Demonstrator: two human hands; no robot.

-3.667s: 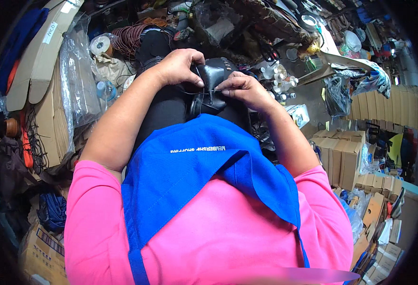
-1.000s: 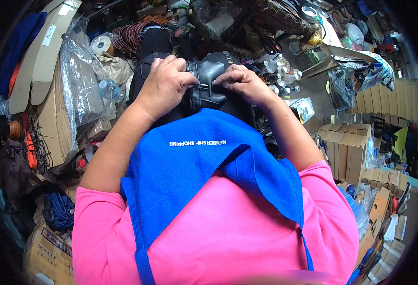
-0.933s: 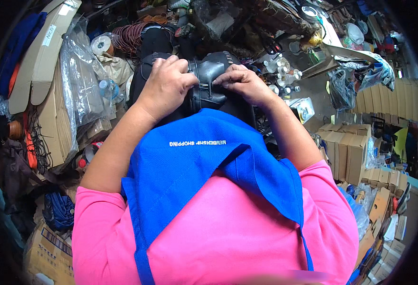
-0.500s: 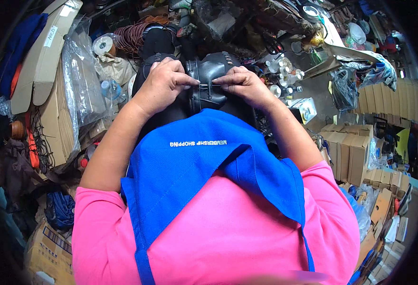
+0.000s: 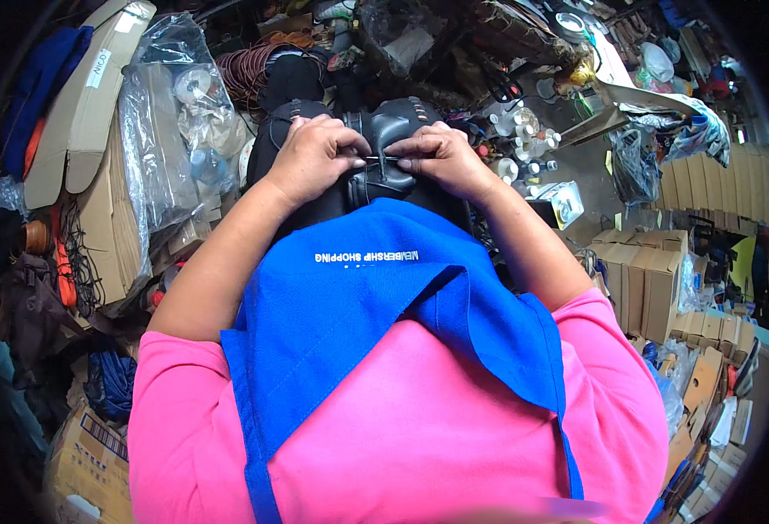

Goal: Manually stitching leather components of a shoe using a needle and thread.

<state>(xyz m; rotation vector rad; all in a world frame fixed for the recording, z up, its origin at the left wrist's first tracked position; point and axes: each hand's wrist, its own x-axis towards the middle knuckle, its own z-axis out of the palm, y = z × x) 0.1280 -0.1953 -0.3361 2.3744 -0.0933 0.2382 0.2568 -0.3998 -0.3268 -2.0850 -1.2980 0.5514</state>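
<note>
A black leather piece (image 5: 391, 131) with a raised, rounded ridge and stitching along its edge stands upright between my knees. My left hand (image 5: 322, 157) is at its left side, with thumb and fingers pinched at one end of a thin, bright needle (image 5: 372, 158). On the opposite side, my right hand (image 5: 446, 159) pinches close to the ridge, at the line of the needle. What lies inside the right fingertips is too small to see clearly. Over my lap drapes a blue apron (image 5: 349, 306).
Bottles and jars (image 5: 520, 140) crowd the floor to the right, near a metal can (image 5: 561, 204). Cardboard boxes (image 5: 633, 279) are stacked farther right. At left lean cardboard sheets (image 5: 83, 105) and a clear plastic bag (image 5: 153, 131); coiled brown cord (image 5: 243, 72) lies beyond.
My left hand has shifted slightly right, closer to the leather, its fingers more curled. My right fingers have bunched tighter at the ridge. The bright needle shows less between the hands.
</note>
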